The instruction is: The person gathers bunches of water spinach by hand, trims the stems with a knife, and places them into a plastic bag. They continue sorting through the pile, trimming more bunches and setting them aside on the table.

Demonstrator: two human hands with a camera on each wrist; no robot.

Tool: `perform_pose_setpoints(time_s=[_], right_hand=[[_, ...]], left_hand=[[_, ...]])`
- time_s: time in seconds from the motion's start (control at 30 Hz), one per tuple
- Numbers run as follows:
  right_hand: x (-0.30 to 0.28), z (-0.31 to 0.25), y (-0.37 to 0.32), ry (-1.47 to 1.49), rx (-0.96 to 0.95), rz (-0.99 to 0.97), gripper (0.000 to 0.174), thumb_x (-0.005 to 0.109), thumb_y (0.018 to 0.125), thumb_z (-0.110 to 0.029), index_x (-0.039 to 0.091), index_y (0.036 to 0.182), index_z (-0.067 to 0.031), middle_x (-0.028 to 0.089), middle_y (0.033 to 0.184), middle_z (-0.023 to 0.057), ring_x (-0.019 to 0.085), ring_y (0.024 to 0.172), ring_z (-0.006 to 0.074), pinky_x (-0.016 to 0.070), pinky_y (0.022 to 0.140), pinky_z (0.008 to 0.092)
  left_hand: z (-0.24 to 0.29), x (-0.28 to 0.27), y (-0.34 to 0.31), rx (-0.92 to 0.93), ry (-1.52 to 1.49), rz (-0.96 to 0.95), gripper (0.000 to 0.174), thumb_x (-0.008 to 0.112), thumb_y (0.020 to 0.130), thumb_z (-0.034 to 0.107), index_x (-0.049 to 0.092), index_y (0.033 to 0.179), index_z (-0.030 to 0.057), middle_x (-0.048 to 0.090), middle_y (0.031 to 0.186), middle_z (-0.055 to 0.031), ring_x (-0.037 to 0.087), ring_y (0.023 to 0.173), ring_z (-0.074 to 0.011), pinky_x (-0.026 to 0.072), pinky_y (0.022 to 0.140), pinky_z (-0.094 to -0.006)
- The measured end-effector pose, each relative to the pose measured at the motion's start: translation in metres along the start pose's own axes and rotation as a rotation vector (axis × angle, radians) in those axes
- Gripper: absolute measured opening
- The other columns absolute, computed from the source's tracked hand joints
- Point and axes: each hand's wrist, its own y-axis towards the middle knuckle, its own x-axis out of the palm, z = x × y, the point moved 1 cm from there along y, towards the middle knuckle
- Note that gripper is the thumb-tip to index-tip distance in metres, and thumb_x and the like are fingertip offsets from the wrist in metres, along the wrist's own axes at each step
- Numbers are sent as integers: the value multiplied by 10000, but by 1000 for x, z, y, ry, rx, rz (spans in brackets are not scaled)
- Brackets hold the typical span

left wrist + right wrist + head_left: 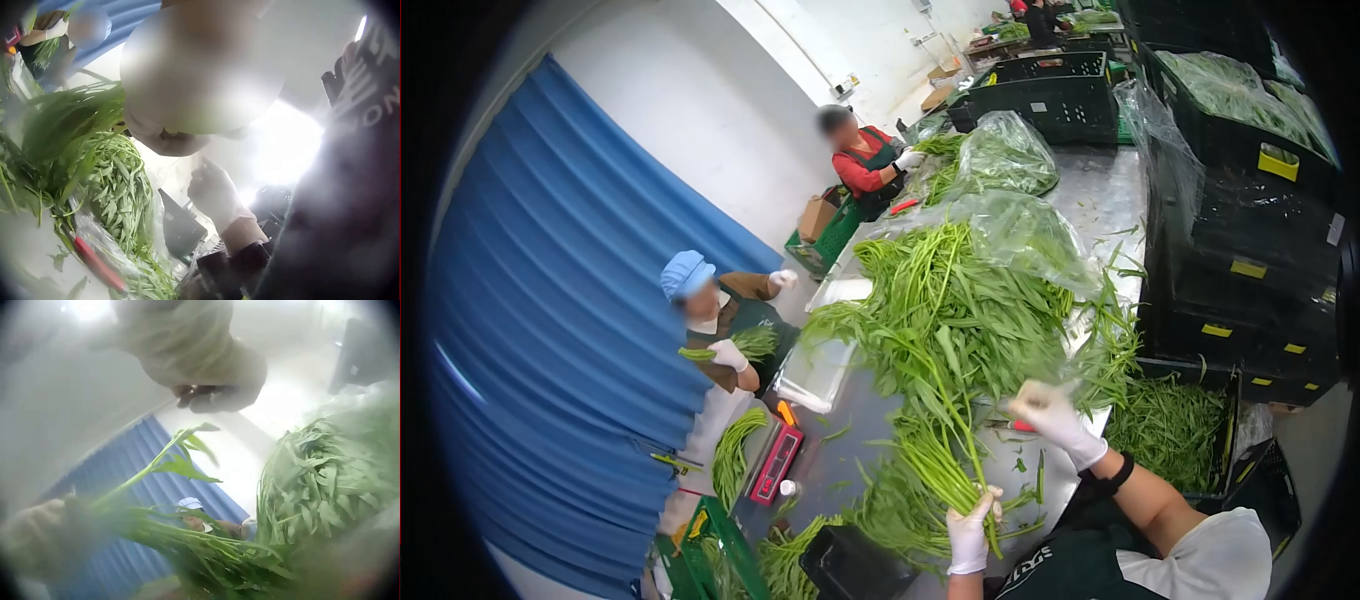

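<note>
A bunch of long green stalks [930, 465] is gripped by the left hand [968, 535] in a white glove, low in the head view. The right wrist view shows that hand [37, 537] blurred, with leafy stems [206, 544] extending from it. Up and to the right of it, the gloved right hand [1055, 422] is raised over the table edge, fingers curled, with nothing visible in them. In the left wrist view the right hand [215, 195] hangs apart from the greens. A large heap of leafy greens [990, 320] lies on the metal table [870, 400].
A red-handled tool [100, 265] lies near the right hand. A red scale [777, 462] stands at the left edge, a black container [855, 565] in front. Stacked black crates [1240, 270] and a crate of leaves [1170, 430] stand right. Two people work across the table.
</note>
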Motion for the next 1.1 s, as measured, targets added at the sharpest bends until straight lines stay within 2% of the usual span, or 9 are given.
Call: perform_pose_setpoints(time_s=[0.2, 0.37, 0.67, 0.77, 0.83, 0.93, 1.0, 1.07, 1.1], right_hand=[[31, -32, -34, -591, -377, -128, 258, 728, 718, -295, 622, 704, -60, 604, 666, 70, 601, 596, 219, 469, 558, 306], [38, -8, -26, -441, -163, -302, 298, 641, 786, -342, 613, 754, -47, 600, 675, 102, 603, 640, 297, 471, 565, 371], [23, -26, -17, -632, -340, -709, 217, 578, 791, -253, 566, 698, -58, 561, 638, 134, 557, 607, 318, 448, 556, 389], [25, -12, -18, -571, -498, -562, 170, 600, 734, -186, 557, 657, -40, 534, 571, 131, 557, 553, 315, 452, 511, 383], [19, -10, -16, -586, -597, -126, 156, 589, 757, -127, 555, 648, -21, 493, 529, 122, 546, 502, 252, 441, 485, 344], [-9, -31, -9, 380, -111, 393, 208, 585, 859, -175, 587, 722, -18, 542, 583, 61, 530, 496, 138, 426, 499, 235], [-12, -54, -13, 310, -177, 276, 204, 625, 826, -235, 613, 809, -32, 606, 778, 69, 580, 677, 171, 470, 677, 284], [18, -82, -13, -588, -841, -190, 220, 636, 787, -265, 632, 853, -55, 598, 933, 85, 558, 894, 205, 410, 890, 384], [24, -72, -10, -592, -834, -178, 220, 636, 787, -265, 632, 853, -55, 598, 933, 85, 558, 894, 205, 410, 890, 384]], left_hand=[[-12, 0, 0, 142, 187, 46, 159, 582, 847, -6, 539, 1001, -13, 634, 889, -94, 570, 669, -116, 480, 605, -241], [-10, -7, -6, 201, 131, 78, 177, 585, 847, -8, 543, 1019, -17, 641, 917, -100, 585, 711, -123, 486, 644, -243], [-24, -35, -14, -8, 199, -129, 121, 616, 853, 93, 581, 881, -20, 598, 755, -59, 559, 655, -130, 460, 604, -261], [-16, -27, -16, -81, 36, -96, 128, 613, 856, 109, 575, 844, -13, 559, 698, -51, 527, 601, -133, 436, 565, -260], [-12, -25, -19, -88, -52, -98, 139, 603, 862, 117, 568, 814, -9, 532, 663, -49, 507, 568, -137, 423, 543, -261], [-10, -26, -17, -46, 59, -95, 124, 611, 855, 107, 573, 823, -7, 556, 676, -54, 516, 570, -133, 427, 551, -257], [-10, -23, -14, -25, 254, -54, 106, 621, 844, 86, 579, 826, -9, 585, 701, -59, 527, 580, -124, 428, 557, -251], [-5, -18, -12, -6, 279, -60, 95, 625, 839, 73, 585, 829, -13, 598, 713, -62, 532, 585, -119, 429, 561, -246], [-3, -16, -11, 19, 293, -56, 85, 629, 833, 60, 592, 832, -16, 611, 724, -65, 538, 591, -114, 430, 565, -242]])
